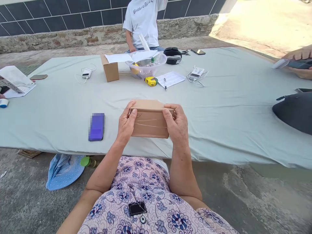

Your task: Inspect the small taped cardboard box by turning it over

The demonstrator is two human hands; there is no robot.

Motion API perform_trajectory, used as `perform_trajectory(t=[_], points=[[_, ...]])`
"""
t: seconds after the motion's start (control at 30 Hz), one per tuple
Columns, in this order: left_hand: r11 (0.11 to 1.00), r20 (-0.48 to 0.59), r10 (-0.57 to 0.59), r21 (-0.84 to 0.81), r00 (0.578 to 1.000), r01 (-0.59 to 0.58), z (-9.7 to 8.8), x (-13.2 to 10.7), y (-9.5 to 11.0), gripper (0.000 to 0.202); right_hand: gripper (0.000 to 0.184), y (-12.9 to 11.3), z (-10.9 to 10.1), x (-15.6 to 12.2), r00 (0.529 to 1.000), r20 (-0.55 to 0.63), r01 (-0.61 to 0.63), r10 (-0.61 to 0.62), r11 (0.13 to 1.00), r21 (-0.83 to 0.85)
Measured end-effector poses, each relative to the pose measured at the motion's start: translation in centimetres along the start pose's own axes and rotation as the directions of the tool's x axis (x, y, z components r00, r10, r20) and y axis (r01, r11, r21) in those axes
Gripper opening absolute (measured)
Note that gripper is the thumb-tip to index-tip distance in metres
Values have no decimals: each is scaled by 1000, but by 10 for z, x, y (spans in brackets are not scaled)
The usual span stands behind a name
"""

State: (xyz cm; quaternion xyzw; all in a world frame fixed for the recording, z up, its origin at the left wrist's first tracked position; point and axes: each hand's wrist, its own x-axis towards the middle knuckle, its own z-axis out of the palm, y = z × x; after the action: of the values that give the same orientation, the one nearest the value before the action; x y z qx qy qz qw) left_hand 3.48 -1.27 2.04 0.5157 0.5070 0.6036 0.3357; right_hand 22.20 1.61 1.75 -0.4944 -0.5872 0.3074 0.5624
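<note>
Between my two hands is a small brown cardboard box (149, 125), held up over the near edge of the table and tilted toward me. My left hand (126, 123) grips its left end, thumb on the facing side and fingers behind. On the right end my right hand (177, 123) is closed in the same way. Thin thread-like lines run across the face of the box. To the left of my left hand a phone with a purple-blue screen (96, 127) lies on the cloth; its screen is blurred out.
A pale green cloth (226, 107) covers the table. Farther back are another cardboard box (110, 70), a plastic basin (156, 65) of items, a yellow tape measure (151, 81), paper with a pen (165, 84), and a black bag (296, 112) at right. A person in a white shirt (142, 24) sits opposite.
</note>
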Motion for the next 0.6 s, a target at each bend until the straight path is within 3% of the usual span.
perform_trajectory(t=[0.33, 0.47, 0.6], points=[[999, -1, 25, 23, 1000, -25, -3, 2, 0, 37, 43, 3, 3, 1, 998, 21, 56, -57, 998, 30], [999, -26, 4, 32, 1000, -3, -5, 3, 1, 32, 55, 2, 3, 2, 999, 24, 47, -48, 996, 76], [998, -50, -44, 32, 998, 46, -7, 2, 3, 33, 36, -4, 5, -1, 997, 57, 42, -45, 997, 63]])
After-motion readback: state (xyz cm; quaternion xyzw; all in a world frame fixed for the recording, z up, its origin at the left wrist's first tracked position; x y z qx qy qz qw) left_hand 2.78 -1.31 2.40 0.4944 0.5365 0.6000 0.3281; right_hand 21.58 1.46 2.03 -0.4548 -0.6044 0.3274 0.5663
